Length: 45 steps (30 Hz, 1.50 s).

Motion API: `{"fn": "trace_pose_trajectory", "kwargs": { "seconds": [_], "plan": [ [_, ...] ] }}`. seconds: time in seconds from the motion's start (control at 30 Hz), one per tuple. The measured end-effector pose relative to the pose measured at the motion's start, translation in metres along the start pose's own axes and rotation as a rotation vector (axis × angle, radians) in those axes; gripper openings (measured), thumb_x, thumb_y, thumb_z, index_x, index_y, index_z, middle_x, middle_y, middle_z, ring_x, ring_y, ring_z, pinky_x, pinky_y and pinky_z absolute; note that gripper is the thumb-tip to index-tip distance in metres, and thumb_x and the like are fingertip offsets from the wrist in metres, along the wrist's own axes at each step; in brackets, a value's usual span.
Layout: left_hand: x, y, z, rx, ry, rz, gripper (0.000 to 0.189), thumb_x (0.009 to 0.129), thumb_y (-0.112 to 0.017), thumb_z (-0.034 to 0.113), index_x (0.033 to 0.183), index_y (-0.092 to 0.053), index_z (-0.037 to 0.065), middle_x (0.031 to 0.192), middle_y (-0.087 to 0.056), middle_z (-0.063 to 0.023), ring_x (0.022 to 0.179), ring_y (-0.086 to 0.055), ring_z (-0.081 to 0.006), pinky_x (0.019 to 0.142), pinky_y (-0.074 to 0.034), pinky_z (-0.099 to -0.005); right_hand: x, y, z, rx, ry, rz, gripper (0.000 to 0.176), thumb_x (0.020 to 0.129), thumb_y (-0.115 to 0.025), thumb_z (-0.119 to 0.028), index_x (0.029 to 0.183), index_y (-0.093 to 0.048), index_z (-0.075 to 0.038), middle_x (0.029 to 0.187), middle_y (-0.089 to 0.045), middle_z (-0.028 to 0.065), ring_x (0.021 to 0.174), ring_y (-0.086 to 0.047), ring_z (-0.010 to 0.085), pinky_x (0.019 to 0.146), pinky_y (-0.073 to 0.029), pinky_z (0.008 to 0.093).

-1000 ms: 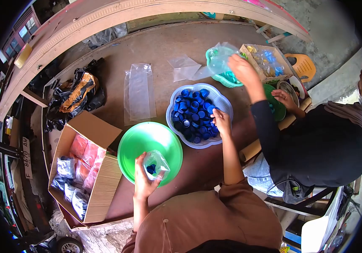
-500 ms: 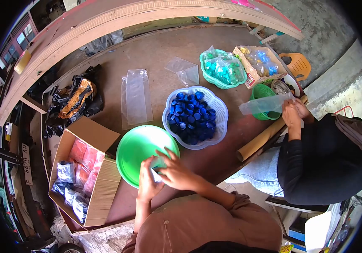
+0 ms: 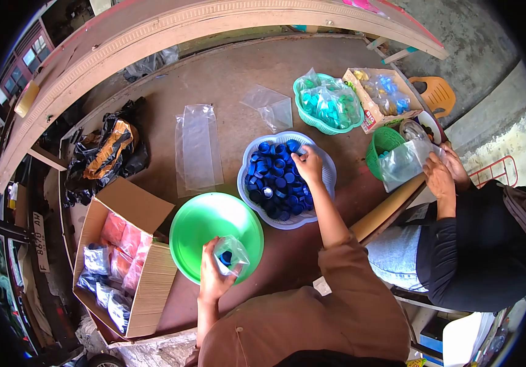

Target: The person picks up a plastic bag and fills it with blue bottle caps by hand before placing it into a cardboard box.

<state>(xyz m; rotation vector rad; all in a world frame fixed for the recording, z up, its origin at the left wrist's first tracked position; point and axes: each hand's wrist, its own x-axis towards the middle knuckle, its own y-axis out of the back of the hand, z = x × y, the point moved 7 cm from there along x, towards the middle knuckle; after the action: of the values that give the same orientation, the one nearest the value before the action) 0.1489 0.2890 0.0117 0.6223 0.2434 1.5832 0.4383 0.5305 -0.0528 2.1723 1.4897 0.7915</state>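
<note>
My left hand holds a small clear plastic bag with a few blue caps in it, over the near rim of a green bowl. My right hand reaches into a pale blue basket full of dark blue bottle caps, fingers down among the caps at the basket's right side. Whether it grips a cap is hidden.
An open cardboard box of filled bags stands at my left. Flat clear bags lie beyond the bowl. A teal basket, a small carton and a green basket sit far right. A seated person's hands hold a clear bag.
My right hand left the small bag and moved up into the basket of blue caps. The person at right lowered their clear bag closer to the green basket.
</note>
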Motion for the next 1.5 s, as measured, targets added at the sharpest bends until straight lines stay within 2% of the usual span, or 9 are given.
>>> {"fn": "trace_pose_trajectory", "kwargs": {
  "seconds": [0.33, 0.57, 0.7, 0.83, 1.03, 1.17, 1.23, 1.37, 1.5],
  "plan": [
    [-0.004, 0.011, -0.008, 0.036, 0.044, 0.060, 0.077, 0.058, -0.074, 0.009, 0.122, -0.033, -0.002, 0.110, -0.045, -0.0213, 0.102, -0.048, -0.0357, 0.088, -0.040, -0.0413, -0.011, 0.014, -0.047, -0.148, 0.348, 0.327, 0.034, 0.060, -0.071, -0.019, 0.084, -0.049, -0.006, 0.073, -0.058, 0.0106, 0.068, -0.058, 0.0320, 0.062, -0.047, 0.0420],
    [-0.001, 0.006, 0.001, 0.023, -0.003, 0.029, 0.077, 0.059, -0.074, 0.009, 0.123, -0.033, -0.001, 0.111, -0.045, -0.0210, 0.101, -0.048, -0.0353, 0.088, -0.040, -0.0410, -0.034, 0.032, -0.074, -0.180, 0.251, 0.081, 0.037, 0.060, -0.070, -0.017, 0.090, -0.051, -0.006, 0.068, -0.061, 0.0098, 0.063, -0.060, 0.0308, 0.061, -0.048, 0.0405],
    [-0.002, 0.006, 0.004, 0.013, -0.013, 0.024, 0.077, 0.059, -0.074, 0.009, 0.123, -0.032, -0.001, 0.110, -0.046, -0.0209, 0.101, -0.048, -0.0352, 0.087, -0.040, -0.0410, -0.063, 0.053, -0.114, 0.077, 0.553, 0.116, 0.031, 0.059, -0.069, -0.010, 0.084, -0.053, -0.004, 0.073, -0.061, 0.0110, 0.067, -0.061, 0.0295, 0.064, -0.049, 0.0378],
    [-0.003, 0.001, -0.001, -0.005, 0.002, 0.011, 0.079, 0.059, -0.074, 0.011, 0.124, -0.030, -0.001, 0.113, -0.044, -0.0216, 0.104, -0.047, -0.0350, 0.090, -0.039, -0.0415, -0.121, 0.052, -0.168, 0.371, 0.641, -0.267, 0.030, 0.058, -0.070, -0.008, 0.084, -0.056, -0.004, 0.097, -0.059, 0.0113, 0.092, -0.056, 0.0263, 0.083, -0.042, 0.0348],
    [-0.002, -0.007, 0.002, -0.035, -0.027, -0.034, 0.080, 0.059, -0.074, 0.010, 0.125, -0.029, 0.000, 0.116, -0.042, -0.0217, 0.105, -0.047, -0.0350, 0.091, -0.039, -0.0415, -0.208, 0.002, -0.193, 0.052, 0.904, -0.753, 0.023, 0.068, -0.070, -0.024, 0.084, -0.066, -0.008, 0.128, -0.041, 0.0168, 0.122, -0.034, 0.0343, 0.099, -0.029, 0.0447],
    [-0.003, -0.007, -0.002, -0.026, -0.011, -0.065, 0.080, 0.059, -0.074, 0.009, 0.125, -0.029, -0.001, 0.115, -0.043, -0.0217, 0.104, -0.048, -0.0355, 0.090, -0.039, -0.0415, -0.173, 0.003, -0.192, 0.337, 0.772, -0.810, 0.016, 0.074, -0.065, -0.018, 0.083, -0.065, -0.005, 0.109, -0.056, 0.0171, 0.106, -0.051, 0.0310, 0.090, -0.039, 0.0408],
    [-0.002, 0.003, 0.000, -0.004, 0.002, 0.007, 0.077, 0.058, -0.074, 0.008, 0.123, -0.032, -0.001, 0.110, -0.046, -0.0210, 0.102, -0.048, -0.0355, 0.088, -0.040, -0.0408, -0.119, 0.000, -0.168, 0.341, 0.626, -0.530, 0.012, 0.076, -0.062, -0.013, 0.084, -0.064, -0.005, 0.091, -0.060, 0.0130, 0.086, -0.058, 0.0274, 0.076, -0.046, 0.0367],
    [-0.001, 0.009, -0.004, -0.001, 0.008, 0.037, 0.078, 0.058, -0.074, 0.009, 0.123, -0.032, -0.002, 0.110, -0.046, -0.0210, 0.102, -0.048, -0.0352, 0.088, -0.039, -0.0400, -0.032, -0.013, -0.109, -0.095, 0.608, -0.109, 0.014, 0.073, -0.059, -0.008, 0.086, -0.064, -0.008, 0.080, -0.055, 0.0120, 0.074, -0.056, 0.0296, 0.068, -0.046, 0.0382],
    [-0.001, 0.012, -0.006, 0.016, 0.006, 0.045, 0.077, 0.059, -0.074, 0.010, 0.123, -0.032, -0.002, 0.110, -0.046, -0.0210, 0.102, -0.048, -0.0351, 0.089, -0.039, -0.0402, -0.008, -0.033, -0.094, -0.334, 0.602, -0.183, 0.020, 0.073, -0.060, -0.008, 0.092, -0.064, -0.008, 0.080, -0.056, 0.0119, 0.077, -0.058, 0.0298, 0.068, -0.047, 0.0395]
  ]
}}
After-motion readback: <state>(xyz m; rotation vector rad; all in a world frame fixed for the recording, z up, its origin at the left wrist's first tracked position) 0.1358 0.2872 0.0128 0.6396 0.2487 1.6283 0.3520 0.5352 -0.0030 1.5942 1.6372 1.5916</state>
